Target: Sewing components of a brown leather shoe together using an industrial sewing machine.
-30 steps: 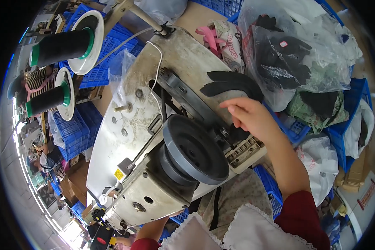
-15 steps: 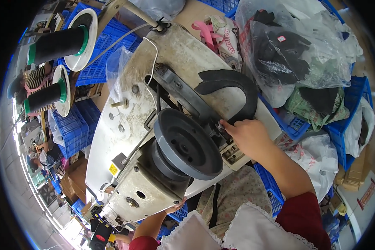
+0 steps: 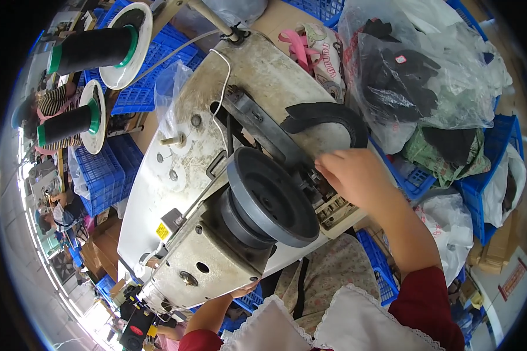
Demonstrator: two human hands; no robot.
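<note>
An industrial sewing machine (image 3: pixel 216 263) with a pale, stained body and a large dark grey handwheel (image 3: pixel 272 196) fills the middle. Just right of the wheel, my right hand (image 3: pixel 357 175) is bent down over the metal mechanism (image 3: pixel 313 181), its fingers drawn together. What they pinch, if anything, is hidden. A black curved strip (image 3: pixel 328 115) lies on the machine table, its near end running behind that hand. My left hand (image 3: pixel 244 289) is at the near side of the machine head, and most of its fingers are concealed under the housing.
Two black thread spools (image 3: pixel 93 50) with green ends stand at upper left. Blue crates (image 3: pixel 102 175) are stacked beyond the table's left edge. On the right, clear plastic bags (image 3: pixel 392 82) with dark pieces rest in blue crates. A white cable (image 3: pixel 223 76) crosses the table.
My right hand has lifted slightly and turned, with the index finger now curled instead of pointing at the mechanism. The view has shifted a little. My left hand stays in place.
</note>
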